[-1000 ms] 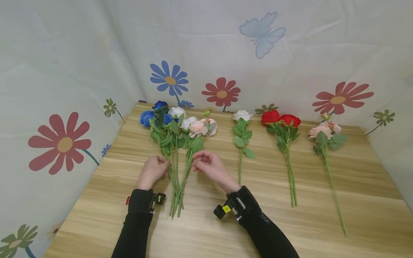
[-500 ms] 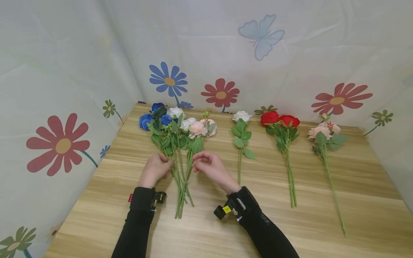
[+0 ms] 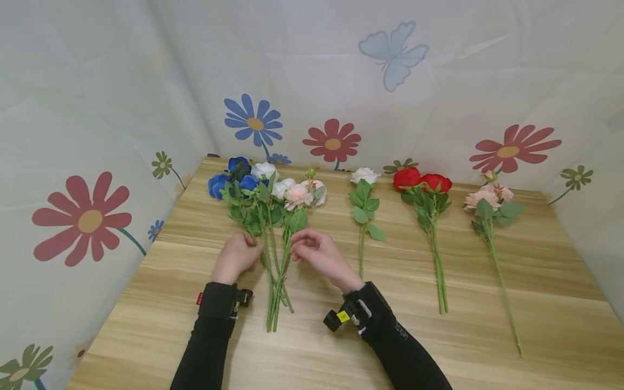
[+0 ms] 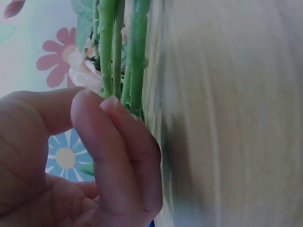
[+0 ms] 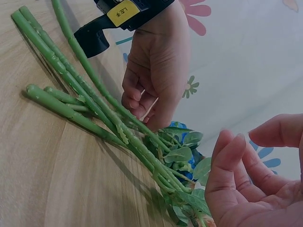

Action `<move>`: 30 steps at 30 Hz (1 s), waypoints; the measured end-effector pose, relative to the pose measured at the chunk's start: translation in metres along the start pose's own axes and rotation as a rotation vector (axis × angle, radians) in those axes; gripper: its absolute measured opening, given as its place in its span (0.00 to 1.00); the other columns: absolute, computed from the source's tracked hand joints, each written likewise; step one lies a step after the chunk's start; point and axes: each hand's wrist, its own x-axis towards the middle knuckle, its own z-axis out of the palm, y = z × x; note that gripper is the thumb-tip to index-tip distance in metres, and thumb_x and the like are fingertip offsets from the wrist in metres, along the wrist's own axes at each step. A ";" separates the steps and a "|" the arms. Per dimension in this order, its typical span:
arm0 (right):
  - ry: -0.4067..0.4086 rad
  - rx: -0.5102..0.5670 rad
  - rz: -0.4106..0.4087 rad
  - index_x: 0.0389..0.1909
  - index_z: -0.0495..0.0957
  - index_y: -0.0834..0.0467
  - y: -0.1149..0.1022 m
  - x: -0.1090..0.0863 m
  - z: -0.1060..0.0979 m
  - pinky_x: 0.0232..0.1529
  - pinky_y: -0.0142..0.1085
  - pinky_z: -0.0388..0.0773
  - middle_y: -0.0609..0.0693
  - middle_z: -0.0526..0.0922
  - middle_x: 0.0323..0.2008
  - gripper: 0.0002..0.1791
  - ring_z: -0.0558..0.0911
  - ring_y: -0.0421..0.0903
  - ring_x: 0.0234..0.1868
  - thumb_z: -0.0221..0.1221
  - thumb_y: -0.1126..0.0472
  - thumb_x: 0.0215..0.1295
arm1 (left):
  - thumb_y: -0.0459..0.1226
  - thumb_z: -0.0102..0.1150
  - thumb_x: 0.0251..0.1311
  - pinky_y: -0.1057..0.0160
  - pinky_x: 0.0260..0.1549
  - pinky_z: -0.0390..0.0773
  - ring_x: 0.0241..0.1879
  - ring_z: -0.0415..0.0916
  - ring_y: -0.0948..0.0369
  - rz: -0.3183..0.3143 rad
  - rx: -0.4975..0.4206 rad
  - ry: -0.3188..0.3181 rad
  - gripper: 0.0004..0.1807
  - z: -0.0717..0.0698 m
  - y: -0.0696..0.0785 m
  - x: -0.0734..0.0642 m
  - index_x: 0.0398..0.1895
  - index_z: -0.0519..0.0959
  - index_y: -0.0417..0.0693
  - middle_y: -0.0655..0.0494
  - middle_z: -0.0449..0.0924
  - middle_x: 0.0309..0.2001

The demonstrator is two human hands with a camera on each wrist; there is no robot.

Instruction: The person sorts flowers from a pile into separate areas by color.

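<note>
On the left half of the table lies a loose bunch of flowers: blue roses (image 3: 218, 186), white roses (image 3: 264, 170) and pink peonies (image 3: 298, 195). Their green stems (image 3: 278, 281) cross low down and fan apart at the cut ends. My left hand (image 3: 237, 255) pinches a stem on the bunch's left side; more stems (image 4: 137, 52) stand just beyond its fingertips in the left wrist view. On the other side, my right hand (image 3: 322, 255) hovers by the peony stems with fingers loosely bent. Nothing shows between its thumb and fingers (image 5: 226, 163) in the right wrist view.
To the right lie a single white rose (image 3: 364, 175), a pair of red flowers (image 3: 407, 179) and a pink peony stem (image 3: 504, 292), spaced apart on the wooden table (image 3: 390, 346). A flower-printed curtain (image 3: 302, 65) stands behind the table and along its sides.
My left hand has shifted slightly right, and the lower stem ends have swung right and crossed over one another. My right hand has stayed in place.
</note>
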 end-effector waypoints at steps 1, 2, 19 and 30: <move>0.000 0.000 0.001 0.56 0.74 0.71 0.000 0.000 0.000 0.49 0.48 0.84 0.71 0.82 0.46 0.17 0.82 0.37 0.34 0.54 0.69 0.69 | 0.43 0.55 0.69 0.65 0.23 0.69 0.22 0.76 0.59 0.000 -0.007 0.001 0.14 0.000 0.000 0.000 0.42 0.75 0.39 0.54 0.81 0.19; -0.001 -0.002 0.001 0.56 0.74 0.72 0.000 0.000 0.000 0.49 0.48 0.84 0.71 0.82 0.46 0.17 0.82 0.37 0.34 0.54 0.69 0.69 | 0.43 0.54 0.69 0.65 0.23 0.69 0.22 0.77 0.60 0.005 -0.016 0.004 0.14 -0.001 -0.001 0.000 0.43 0.75 0.39 0.54 0.82 0.20; -0.001 -0.016 0.008 0.57 0.74 0.69 -0.002 -0.002 -0.007 0.53 0.50 0.83 0.69 0.83 0.48 0.17 0.83 0.40 0.37 0.55 0.66 0.71 | 0.37 0.49 0.74 0.58 0.31 0.86 0.23 0.82 0.60 0.094 -0.267 0.095 0.19 -0.016 0.006 -0.005 0.60 0.69 0.33 0.40 0.82 0.39; 0.024 -0.007 0.012 0.58 0.73 0.70 0.001 -0.003 -0.016 0.53 0.50 0.83 0.72 0.81 0.49 0.18 0.83 0.39 0.37 0.54 0.67 0.71 | 0.39 0.50 0.75 0.59 0.28 0.81 0.31 0.84 0.43 0.184 -0.251 0.154 0.20 -0.021 0.021 -0.017 0.63 0.68 0.36 0.37 0.80 0.43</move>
